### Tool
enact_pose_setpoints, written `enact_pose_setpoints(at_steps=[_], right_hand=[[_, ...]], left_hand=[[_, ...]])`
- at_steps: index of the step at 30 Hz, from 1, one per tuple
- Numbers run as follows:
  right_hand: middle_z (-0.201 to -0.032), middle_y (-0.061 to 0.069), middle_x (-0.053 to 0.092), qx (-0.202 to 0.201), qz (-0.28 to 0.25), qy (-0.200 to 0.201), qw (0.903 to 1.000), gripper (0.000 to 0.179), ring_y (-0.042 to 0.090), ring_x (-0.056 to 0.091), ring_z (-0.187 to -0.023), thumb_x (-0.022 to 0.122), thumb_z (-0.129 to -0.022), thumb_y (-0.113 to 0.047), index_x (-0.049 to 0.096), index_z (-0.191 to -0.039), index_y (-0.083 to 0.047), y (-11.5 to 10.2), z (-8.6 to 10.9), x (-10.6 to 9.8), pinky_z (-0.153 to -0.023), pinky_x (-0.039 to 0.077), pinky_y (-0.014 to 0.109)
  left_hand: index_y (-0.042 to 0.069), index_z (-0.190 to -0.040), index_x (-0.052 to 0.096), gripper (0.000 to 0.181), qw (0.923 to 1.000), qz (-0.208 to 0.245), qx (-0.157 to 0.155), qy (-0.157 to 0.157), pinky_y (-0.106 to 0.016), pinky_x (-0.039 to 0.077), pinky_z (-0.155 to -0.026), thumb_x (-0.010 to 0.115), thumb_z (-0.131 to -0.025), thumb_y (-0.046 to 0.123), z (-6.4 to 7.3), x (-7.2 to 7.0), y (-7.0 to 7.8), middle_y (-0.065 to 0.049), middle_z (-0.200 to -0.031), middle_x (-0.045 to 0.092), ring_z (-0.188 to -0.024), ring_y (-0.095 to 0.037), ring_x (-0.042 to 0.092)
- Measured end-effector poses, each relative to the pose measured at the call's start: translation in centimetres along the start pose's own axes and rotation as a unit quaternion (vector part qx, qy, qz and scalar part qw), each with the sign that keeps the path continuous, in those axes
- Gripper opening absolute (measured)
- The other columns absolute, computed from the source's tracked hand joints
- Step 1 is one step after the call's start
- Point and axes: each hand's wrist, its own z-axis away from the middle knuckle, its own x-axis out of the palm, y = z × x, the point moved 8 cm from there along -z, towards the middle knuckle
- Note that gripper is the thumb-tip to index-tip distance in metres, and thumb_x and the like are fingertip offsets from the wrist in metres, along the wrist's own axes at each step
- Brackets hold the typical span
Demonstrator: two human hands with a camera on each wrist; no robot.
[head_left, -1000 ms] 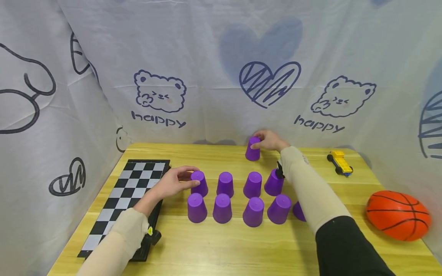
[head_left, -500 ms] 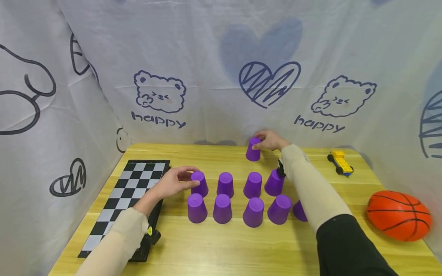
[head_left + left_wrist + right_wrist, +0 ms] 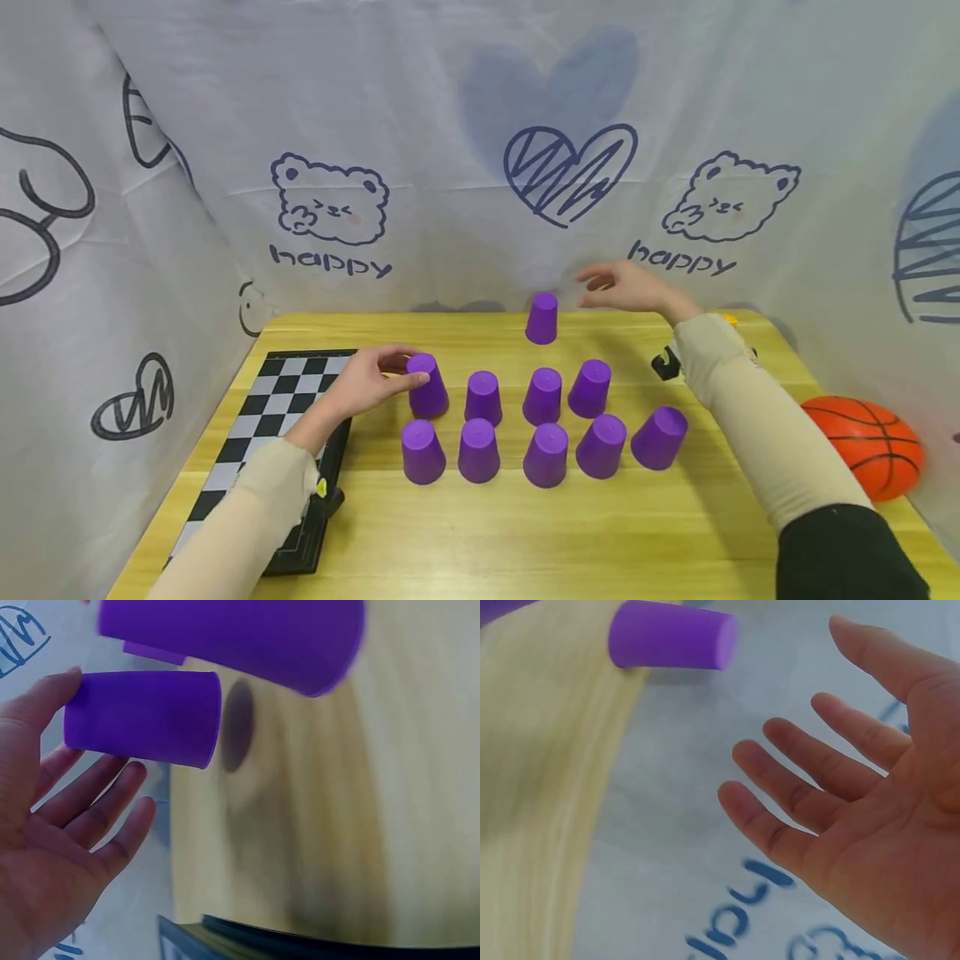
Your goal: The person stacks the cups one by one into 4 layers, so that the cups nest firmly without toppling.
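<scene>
My left hand [image 3: 367, 382] pinches an upside-down purple cup [image 3: 427, 392] near its closed end, thumb on one side and fingers on the other. In the left wrist view a shadow lies apart from the rim of this held cup [image 3: 142, 716], which is raised a little off the table. My right hand [image 3: 626, 287] is empty, fingers extended, just right of a lone purple cup [image 3: 542, 319] standing upside down at the back. The right wrist view shows a gap between that back cup [image 3: 671, 636] and the fingertips [image 3: 735, 796].
Several upside-down purple cups stand in two rows, among them a front cup [image 3: 546, 454] and a right-end cup [image 3: 660, 439]. A black-and-white chessboard [image 3: 281, 402] lies left on the wooden table [image 3: 480, 542]. At right an orange basketball [image 3: 866, 446] is partly behind the sleeve.
My right hand has let go of the back cup and moved right. My left hand has lifted its cup slightly. The head view has shifted a little.
</scene>
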Motion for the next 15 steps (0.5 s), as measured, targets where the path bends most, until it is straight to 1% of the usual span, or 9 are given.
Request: enact_pose_setpoints(at_steps=[2,4,7,11,15], right_hand=[[-0.144,0.026,0.063,-0.014,0.002,0.014,0.9998,0.057,0.043,0.059,-0.135,0.073,-0.100,-0.034,0.059,-0.146,-0.004,-0.3,1.6,-0.8,-0.113,0.049,0.060],[-0.142,0.022,0.066,-0.019,0.002,0.027,0.9995,0.057,0.042,0.061,-0.133,0.073,-0.100,-0.037,0.060,-0.146,-0.005,-0.4,3.2,-1.4,-0.112,0.050,0.059],[-0.140,0.019,0.068,-0.021,0.004,0.040,0.9989,0.057,0.039,0.064,-0.130,0.073,-0.100,-0.040,0.061,-0.145,-0.007,-0.2,5.8,-1.8,-0.108,0.053,0.058],[-0.139,0.016,0.069,-0.019,0.009,0.059,0.9981,0.057,0.036,0.066,-0.127,0.072,-0.101,-0.042,0.062,-0.145,-0.007,0.6,9.1,-1.4,-0.104,0.056,0.058],[-0.137,0.015,0.070,-0.013,-0.006,0.081,0.9966,0.054,0.035,0.067,-0.125,0.072,-0.101,-0.040,0.063,-0.143,-0.007,1.7,11.8,-0.1,-0.104,0.056,0.055]], left_hand=[[0.008,-0.138,0.066,0.055,0.9999,-0.005,-0.002,0.015,-0.050,0.059,-0.101,0.080,-0.094,0.039,-0.7,-0.7,0.7,-0.013,-0.126,0.076,-0.118,-0.031,0.072],[0.008,-0.137,0.067,0.055,0.9996,-0.007,-0.001,0.027,-0.049,0.060,-0.100,0.080,-0.094,0.039,-1.5,-1.3,1.6,-0.014,-0.125,0.076,-0.118,-0.032,0.072],[0.007,-0.134,0.067,0.053,0.9993,-0.016,0.006,0.033,-0.048,0.060,-0.099,0.080,-0.094,0.040,-3.1,-2.0,3.2,-0.014,-0.124,0.075,-0.116,-0.032,0.071],[0.003,-0.133,0.066,0.054,0.9987,-0.028,0.022,0.036,-0.047,0.061,-0.097,0.079,-0.095,0.040,-5.7,-2.4,5.5,-0.017,-0.124,0.074,-0.116,-0.033,0.071],[0.000,-0.132,0.065,0.055,0.9978,-0.042,0.029,0.042,-0.047,0.062,-0.094,0.077,-0.096,0.040,-7.9,-2.4,7.4,-0.020,-0.123,0.073,-0.114,-0.034,0.070]])
